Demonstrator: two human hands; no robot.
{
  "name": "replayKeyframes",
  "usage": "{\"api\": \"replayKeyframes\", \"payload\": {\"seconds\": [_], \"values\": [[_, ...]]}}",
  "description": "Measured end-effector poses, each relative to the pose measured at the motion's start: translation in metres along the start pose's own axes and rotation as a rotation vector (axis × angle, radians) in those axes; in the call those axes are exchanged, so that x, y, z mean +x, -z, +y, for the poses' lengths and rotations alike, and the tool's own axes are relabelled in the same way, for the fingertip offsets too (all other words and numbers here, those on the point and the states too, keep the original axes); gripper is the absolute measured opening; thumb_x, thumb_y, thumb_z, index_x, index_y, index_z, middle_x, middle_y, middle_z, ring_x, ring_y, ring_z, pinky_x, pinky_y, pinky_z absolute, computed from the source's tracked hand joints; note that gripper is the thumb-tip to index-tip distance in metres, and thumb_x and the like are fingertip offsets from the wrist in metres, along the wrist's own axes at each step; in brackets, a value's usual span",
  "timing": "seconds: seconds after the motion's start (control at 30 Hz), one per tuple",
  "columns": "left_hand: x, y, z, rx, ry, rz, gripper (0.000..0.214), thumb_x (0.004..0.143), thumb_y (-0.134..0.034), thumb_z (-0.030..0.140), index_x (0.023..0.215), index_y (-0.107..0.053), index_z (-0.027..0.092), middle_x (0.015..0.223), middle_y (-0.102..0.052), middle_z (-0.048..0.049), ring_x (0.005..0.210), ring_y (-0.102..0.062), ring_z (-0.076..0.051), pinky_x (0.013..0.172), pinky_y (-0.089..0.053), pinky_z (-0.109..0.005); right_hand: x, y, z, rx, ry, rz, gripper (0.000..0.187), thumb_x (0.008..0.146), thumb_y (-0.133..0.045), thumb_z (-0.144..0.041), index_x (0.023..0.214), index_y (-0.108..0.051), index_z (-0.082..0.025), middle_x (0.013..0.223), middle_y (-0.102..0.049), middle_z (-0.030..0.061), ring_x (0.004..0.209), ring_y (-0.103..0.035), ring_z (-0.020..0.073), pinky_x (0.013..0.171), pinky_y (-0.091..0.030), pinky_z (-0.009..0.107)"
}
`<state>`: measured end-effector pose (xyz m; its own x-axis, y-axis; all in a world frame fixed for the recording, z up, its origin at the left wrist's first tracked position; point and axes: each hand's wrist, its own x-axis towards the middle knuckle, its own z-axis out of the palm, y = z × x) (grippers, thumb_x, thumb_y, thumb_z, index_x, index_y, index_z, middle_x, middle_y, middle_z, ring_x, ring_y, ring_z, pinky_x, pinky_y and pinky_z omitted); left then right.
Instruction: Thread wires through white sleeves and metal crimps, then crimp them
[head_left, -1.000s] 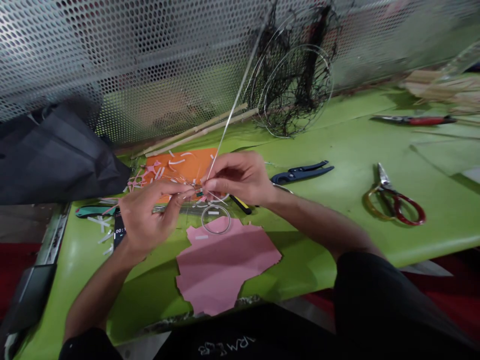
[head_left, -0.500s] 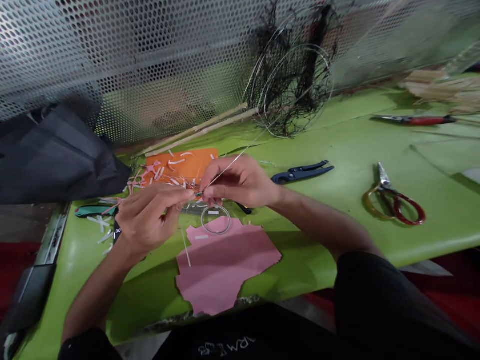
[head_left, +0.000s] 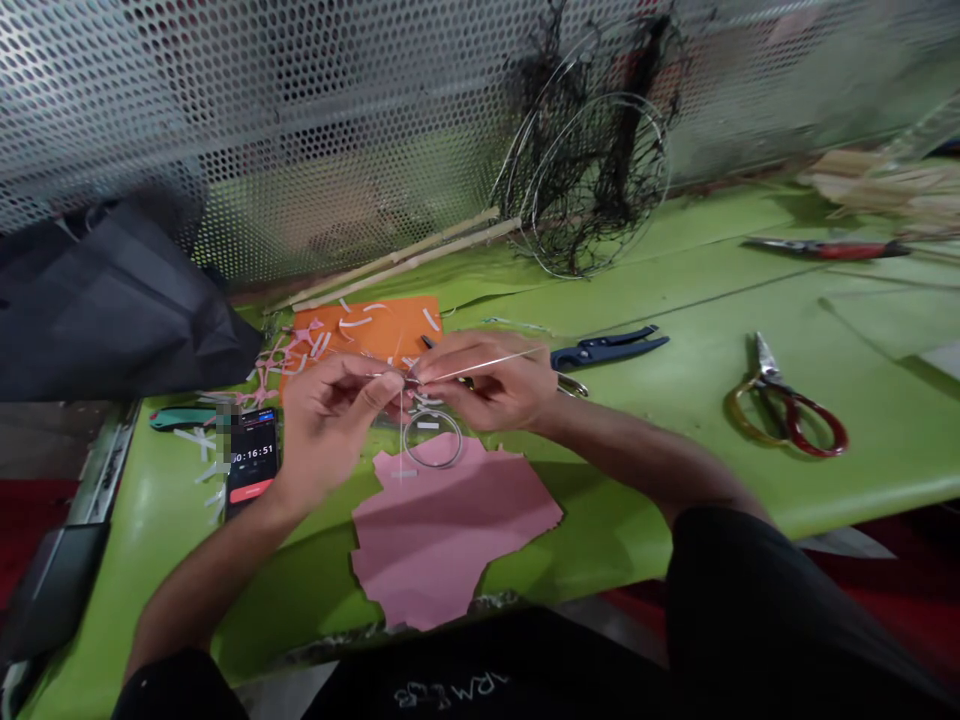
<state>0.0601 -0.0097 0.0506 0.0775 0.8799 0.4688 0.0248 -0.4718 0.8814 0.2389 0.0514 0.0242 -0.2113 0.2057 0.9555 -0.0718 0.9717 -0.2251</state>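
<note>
My left hand (head_left: 337,415) pinches with thumb and forefinger at a thin wire joint just above the pink paper. Against it, my right hand (head_left: 491,380) is closed on a thin pale wire (head_left: 480,365), whose free length slants across the back of the fingers. The fingertips nearly touch, and what lies exactly between them is too small to make out. Another thin strand hangs down below the left fingertips. Beneath the hands, a small wire ring (head_left: 433,466) lies over the top edge of the pink paper (head_left: 457,530).
Paper scraps cover an orange sheet (head_left: 412,315) behind my hands. A phone (head_left: 253,460) with a timer and a green-handled tool (head_left: 176,418) lie left. On the right are blue-handled pliers (head_left: 607,350), scissors (head_left: 787,400) and red-handled pliers (head_left: 847,249). Wire hoops with black netting (head_left: 600,170) lean behind.
The wire at my right hand has swung from steeply upward to nearly level, pointing right. My left hand has turned, uncovering the phone. A strand now hangs straight down between the hands.
</note>
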Motion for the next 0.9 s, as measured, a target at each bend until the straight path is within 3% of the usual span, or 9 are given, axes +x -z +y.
{"api": "replayKeyframes", "payload": {"seconds": [0.23,0.33,0.4,0.47,0.57,0.67,0.8,0.9], "values": [[-0.005,0.006,0.014,0.326,-0.134,0.046,0.009,0.092,-0.076,0.024,0.086,-0.073,0.018,0.071,-0.079,-0.0001,0.053,-0.071,-0.011,0.051,-0.059,-0.019,0.0,0.007,0.001,-0.102,-0.016,-0.078,0.004,0.096,-0.071,-0.026,0.098,-0.074,-0.024,0.088,-0.081,0.0032,0.079,-0.077,0.0157,0.07,-0.062,0.029],[-0.002,0.02,0.005,0.581,-0.418,0.09,0.003,0.091,-0.075,0.019,0.093,-0.074,0.021,0.079,-0.081,-0.0003,0.066,-0.076,-0.013,0.059,-0.063,-0.022,0.002,0.004,0.004,-0.001,-0.134,-0.114,0.008,0.098,-0.068,-0.028,0.099,-0.073,-0.023,0.09,-0.081,0.0048,0.084,-0.077,0.0156,0.074,-0.061,0.029],[0.003,0.033,-0.001,0.762,-0.7,0.067,0.017,0.089,-0.069,0.008,0.098,-0.074,0.022,0.083,-0.082,0.0003,0.074,-0.079,-0.015,0.067,-0.066,-0.025,0.005,0.003,0.005,0.026,-0.216,-0.235,0.013,0.101,-0.064,-0.029,0.096,-0.073,-0.021,0.087,-0.08,0.0047,0.079,-0.074,0.014,0.073,-0.058,0.027],[0.009,0.047,-0.001,0.9,-0.981,-0.04,0.021,0.087,-0.069,0.004,0.102,-0.073,0.019,0.091,-0.082,-0.0034,0.081,-0.08,-0.018,0.076,-0.069,-0.029,0.009,0.005,0.0,-0.019,-0.262,-0.441,0.019,0.101,-0.061,-0.027,0.089,-0.072,-0.019,0.078,-0.076,0.0025,0.069,-0.068,0.0119,0.067,-0.052,0.025],[0.015,0.061,0.007,1.117,-1.185,-0.231,0.014,0.089,-0.07,0.007,0.102,-0.074,0.011,0.097,-0.082,-0.0117,0.085,-0.08,-0.023,0.079,-0.071,-0.036,0.018,0.015,-0.017,-0.132,-0.269,-0.797,0.023,0.099,-0.058,-0.019,0.08,-0.071,-0.017,0.073,-0.073,0.0012,0.065,-0.062,0.0121,0.061,-0.044,0.026],[0.018,0.061,0.015,1.259,-1.346,-0.334,0.014,0.084,-0.077,0.008,0.095,-0.076,0.017,0.093,-0.081,-0.0063,0.077,-0.079,-0.021,0.073,-0.072,-0.033,0.029,0.03,-0.036,-0.146,-0.258,-0.834,0.023,0.1,-0.059,-0.018,0.083,-0.074,-0.015,0.077,-0.074,0.0027,0.068,-0.063,0.0132,0.063,-0.044,0.027],[0.016,0.05,0.017,1.364,-1.452,-0.439,0.007,0.087,-0.078,0.016,0.089,-0.077,0.022,0.088,-0.08,-0.0008,0.079,-0.079,-0.018,0.074,-0.072,-0.029,0.039,0.043,-0.034,-0.264,-0.319,-0.549,0.017,0.1,-0.065,-0.024,0.095,-0.078,-0.016,0.09,-0.074,0.0065,0.081,-0.065,0.0152,0.072,-0.046,0.028],[0.013,0.044,0.017,1.376,-1.491,-0.505,0.007,0.092,-0.071,0.019,0.09,-0.077,0.022,0.089,-0.081,-0.0004,0.081,-0.079,-0.017,0.076,-0.071,-0.027,0.04,0.043,-0.013,0.004,-0.476,-0.69,0.014,0.097,-0.068,-0.022,0.094,-0.079,-0.014,0.09,-0.074,0.0055,0.076,-0.064,0.012,0.069,-0.045,0.025]]}}
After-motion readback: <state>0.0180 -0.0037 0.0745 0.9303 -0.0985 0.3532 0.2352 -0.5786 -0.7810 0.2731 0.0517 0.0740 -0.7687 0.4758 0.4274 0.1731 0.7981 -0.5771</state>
